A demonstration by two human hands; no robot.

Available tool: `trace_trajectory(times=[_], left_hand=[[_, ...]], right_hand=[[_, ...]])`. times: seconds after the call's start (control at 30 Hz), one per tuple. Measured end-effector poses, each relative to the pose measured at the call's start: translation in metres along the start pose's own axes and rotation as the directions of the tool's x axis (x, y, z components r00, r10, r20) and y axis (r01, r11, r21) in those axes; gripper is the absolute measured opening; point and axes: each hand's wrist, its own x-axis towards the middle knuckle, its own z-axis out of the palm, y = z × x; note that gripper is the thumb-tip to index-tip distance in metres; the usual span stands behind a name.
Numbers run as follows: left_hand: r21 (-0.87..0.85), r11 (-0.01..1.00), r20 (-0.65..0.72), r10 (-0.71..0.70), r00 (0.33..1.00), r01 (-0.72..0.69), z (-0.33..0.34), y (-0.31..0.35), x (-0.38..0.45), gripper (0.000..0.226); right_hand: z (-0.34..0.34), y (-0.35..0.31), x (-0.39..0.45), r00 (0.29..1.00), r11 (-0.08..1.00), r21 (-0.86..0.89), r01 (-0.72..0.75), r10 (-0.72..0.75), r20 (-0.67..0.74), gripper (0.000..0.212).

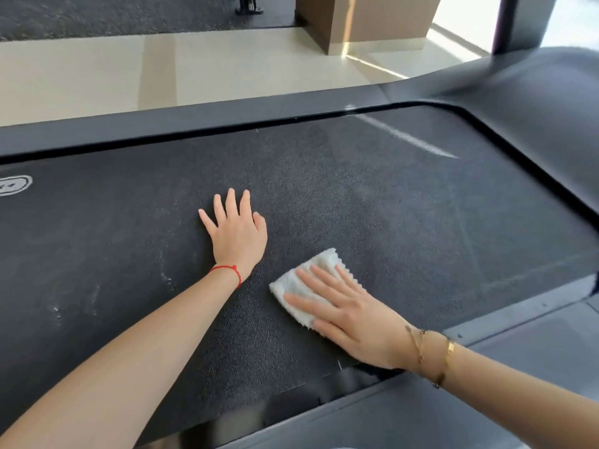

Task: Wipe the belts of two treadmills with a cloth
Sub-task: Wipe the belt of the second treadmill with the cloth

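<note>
Soft, light white cloth point(308, 280), probably damp, pinned under flat right hand point(353, 319) on grippy belt point(372, 196); left hand point(236, 231) spread, bracing.

Open belt point(324, 176) surface lies from 10 to 2 o'clock of the right hand point(353, 315), bounded at 12 o'clock by the far side rail point(194, 121) and at 2 o'clock by the raised motor hood point(534, 102). At 10 o'clock the left hand point(238, 231), flat on the belt, blocks travel that way. At 5 o'clock the near side rail point(505, 315) edges the belt. Leftward, toward 9 o'clock, bare belt runs to the frame edge.
</note>
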Motion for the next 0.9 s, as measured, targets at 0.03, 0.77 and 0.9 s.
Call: trace_trajectory(times=[0.03, 0.77, 0.9], left_hand=[[-0.004, 1.0, 0.001, 0.001, 1.0, -0.001, -0.001, 0.0, 0.0, 0.053], [-0.04, 0.998, 0.005, 0.042, 0.999, -0.042, 0.008, 0.038, 0.01, 0.054], [-0.043, 0.998, -0.011, 0.05, 0.999, -0.05, 0.015, 0.065, 0.02, 0.054]], right_hand=[[-0.001, 0.002, -0.001, 0.999, 0.999, 0.012, 0.033, -0.033, 0.022, 0.049], [-0.013, 0.061, -0.007, 0.996, 0.995, -0.051, 0.09, -0.089, 0.014, 0.05], [-0.038, 0.124, 0.016, 0.971, 0.971, -0.041, -0.237, 0.235, -0.052, 0.051]])
